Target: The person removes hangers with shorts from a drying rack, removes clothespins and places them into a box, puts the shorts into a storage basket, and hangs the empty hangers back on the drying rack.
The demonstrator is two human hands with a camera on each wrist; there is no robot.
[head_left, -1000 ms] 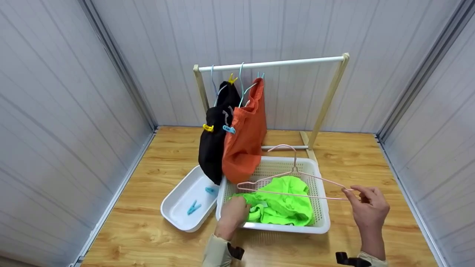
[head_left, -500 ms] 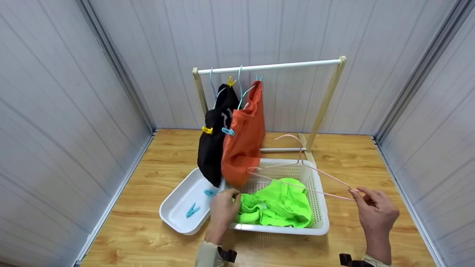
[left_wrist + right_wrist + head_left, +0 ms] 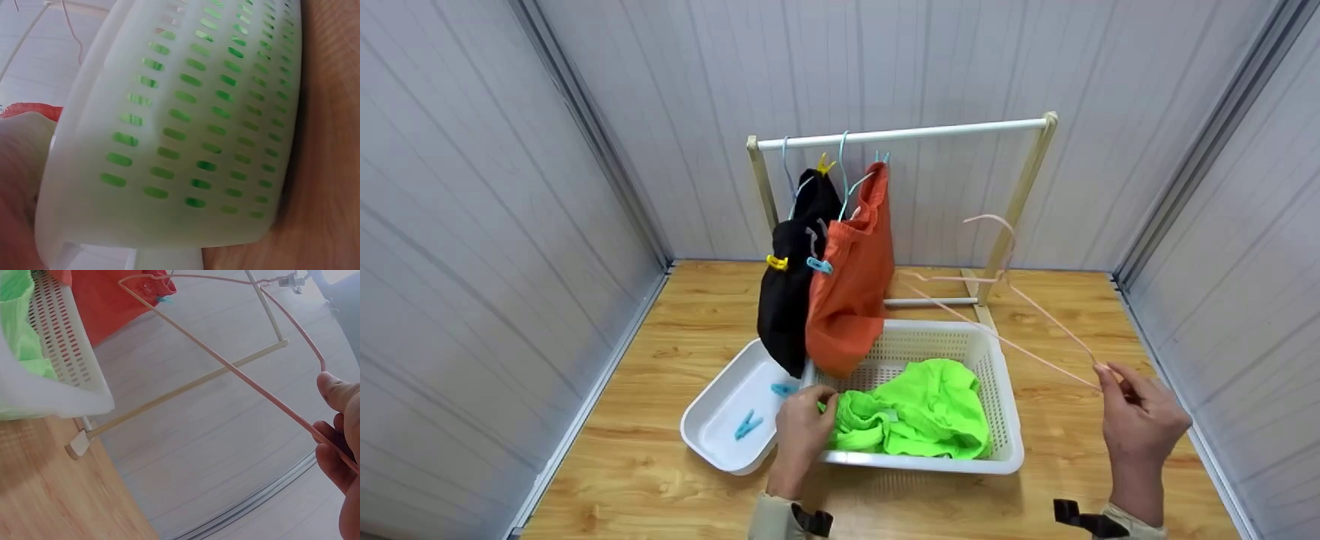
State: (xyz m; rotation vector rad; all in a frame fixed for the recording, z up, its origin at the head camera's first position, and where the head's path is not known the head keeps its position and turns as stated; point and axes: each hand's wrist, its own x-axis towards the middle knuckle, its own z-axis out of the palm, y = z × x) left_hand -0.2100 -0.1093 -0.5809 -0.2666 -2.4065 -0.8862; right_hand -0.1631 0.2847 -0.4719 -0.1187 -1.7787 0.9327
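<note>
My right hand [image 3: 1144, 416] grips one end of a pink clothes hanger [image 3: 1050, 315], thumb and fingers round the wire. The hanger is raised right of the basket, its hook upward. In the right wrist view its bare wire [image 3: 225, 363] stretches away from the fingers. At the white basket's [image 3: 1014, 420] front left corner, my left hand [image 3: 804, 424] pinches the edge of a bright green garment [image 3: 937, 405], which lies crumpled inside. Through the basket's slots [image 3: 180, 115] the left wrist view shows green cloth. Only part of the left hand [image 3: 19, 174] shows there.
A small rack with a white rail [image 3: 945, 133] stands behind the basket. From it hang a black garment [image 3: 787, 300] and an orange garment [image 3: 851, 300], both on hangers with clothespins. Left of the basket, a white tray [image 3: 709, 435] holds blue clothespins [image 3: 748, 425].
My right hand has moved right and lifted the pink hanger up from over the basket, tilting it. My left hand has drawn slightly left to the basket's corner with the green garment's edge.
</note>
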